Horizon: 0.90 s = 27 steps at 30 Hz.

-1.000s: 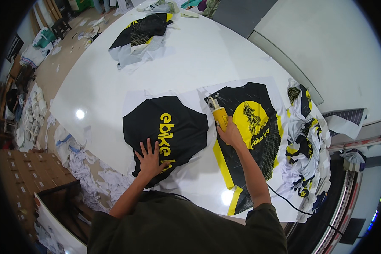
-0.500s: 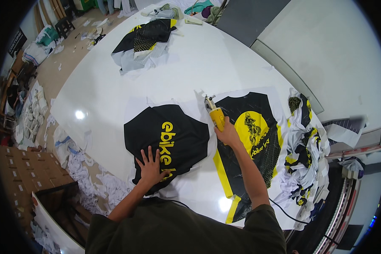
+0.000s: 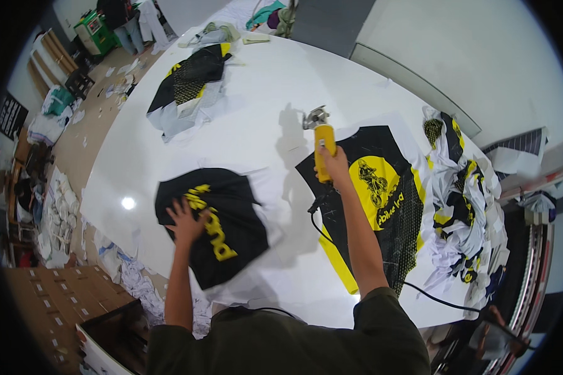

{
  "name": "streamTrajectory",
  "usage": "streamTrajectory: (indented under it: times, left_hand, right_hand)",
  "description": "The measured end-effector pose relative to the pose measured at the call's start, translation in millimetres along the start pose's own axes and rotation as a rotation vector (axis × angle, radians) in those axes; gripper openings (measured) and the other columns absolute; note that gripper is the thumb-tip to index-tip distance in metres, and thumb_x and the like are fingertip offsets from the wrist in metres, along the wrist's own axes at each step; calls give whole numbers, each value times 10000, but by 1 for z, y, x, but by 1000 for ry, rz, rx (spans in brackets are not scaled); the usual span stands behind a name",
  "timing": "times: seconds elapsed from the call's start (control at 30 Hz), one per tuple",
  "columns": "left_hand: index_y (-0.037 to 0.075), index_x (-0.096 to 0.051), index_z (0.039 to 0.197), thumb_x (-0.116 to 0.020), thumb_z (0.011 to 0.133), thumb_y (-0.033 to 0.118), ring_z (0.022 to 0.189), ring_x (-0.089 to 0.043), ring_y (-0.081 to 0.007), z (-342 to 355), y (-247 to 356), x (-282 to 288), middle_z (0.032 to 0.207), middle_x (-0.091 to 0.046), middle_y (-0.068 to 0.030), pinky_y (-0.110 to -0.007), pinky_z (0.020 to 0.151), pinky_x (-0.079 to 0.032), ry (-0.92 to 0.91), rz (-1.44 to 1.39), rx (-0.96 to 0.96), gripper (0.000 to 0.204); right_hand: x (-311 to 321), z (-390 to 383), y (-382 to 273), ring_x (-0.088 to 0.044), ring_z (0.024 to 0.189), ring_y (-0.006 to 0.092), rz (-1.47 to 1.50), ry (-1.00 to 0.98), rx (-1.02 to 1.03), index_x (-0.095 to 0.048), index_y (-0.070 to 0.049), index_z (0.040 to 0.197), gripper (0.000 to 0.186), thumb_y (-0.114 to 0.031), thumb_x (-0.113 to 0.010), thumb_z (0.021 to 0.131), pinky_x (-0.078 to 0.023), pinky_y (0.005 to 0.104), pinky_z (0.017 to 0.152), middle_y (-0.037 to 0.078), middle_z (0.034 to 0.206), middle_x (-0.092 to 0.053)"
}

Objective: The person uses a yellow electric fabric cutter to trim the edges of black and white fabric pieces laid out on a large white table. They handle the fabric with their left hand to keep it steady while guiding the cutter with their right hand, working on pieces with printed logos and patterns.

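Observation:
My right hand (image 3: 333, 167) is wrapped round the yellow body of an electric fabric cutter (image 3: 324, 140). Its metal head points toward the far side, and its shadow falls on the white table, so it appears raised. A black cord trails from its near end. My left hand (image 3: 187, 223) lies with fingers spread on a black fabric panel with yellow lettering (image 3: 228, 212), whose near edge is blurred. Right of it, partly under my right forearm, a black and yellow garment panel (image 3: 350, 206) with a round motorbike print lies flat.
Cut black, yellow and white fabric pieces (image 3: 466, 212) are heaped along the table's right edge. Another fabric stack (image 3: 194, 81) lies at the far left of the white table (image 3: 256, 119). Cardboard boxes (image 3: 62, 300) stand lower left; a person (image 3: 122, 25) stands in the background.
My left hand has slid and turned the black lettered panel leftward. My right hand has lifted the cutter away from between the panels, and its cord now shows.

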<state>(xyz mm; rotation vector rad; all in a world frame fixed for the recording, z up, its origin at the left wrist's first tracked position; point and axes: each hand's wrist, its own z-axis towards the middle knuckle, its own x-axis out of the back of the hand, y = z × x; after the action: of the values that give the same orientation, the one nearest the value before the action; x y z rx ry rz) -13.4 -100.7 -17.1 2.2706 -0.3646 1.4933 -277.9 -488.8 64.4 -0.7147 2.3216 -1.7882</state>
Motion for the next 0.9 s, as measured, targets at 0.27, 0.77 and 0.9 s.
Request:
streamTrajectory:
  times: [0.27,0.77,0.9]
  left_hand:
    - [0,-326,1585,-569,1006,353,1524,-261,-476,114,72,-40,1668,-276,-225,-763,1128,-246,722,442,-109,721]
    - [198,-234,1659,-314,1068,599,1591,-138,-359,243,409,-48,1721,-219,-94,-715,1205,-100,376,425,-695,718]
    - [136,-298,1630,-326,1077,567,1576,-169,-379,266,409,9,1706,-236,-141,-702,1203,-128,628,604,-606,701]
  right_hand:
    - [187,-124,41,-702,687,211,-1,440,56,-515,-15,1242,418,-299,-676,982,-581,353,515,121,957,-650]
    - [280,-394,140,-673,679,189,37,997,-389,-489,-11,1300,434,-229,-657,965,-580,329,536,117,946,-630]
    - [258,-404,162,-681,665,199,85,1013,-392,-494,-13,1282,413,-236,-652,973,-578,330,517,114,925,-627]
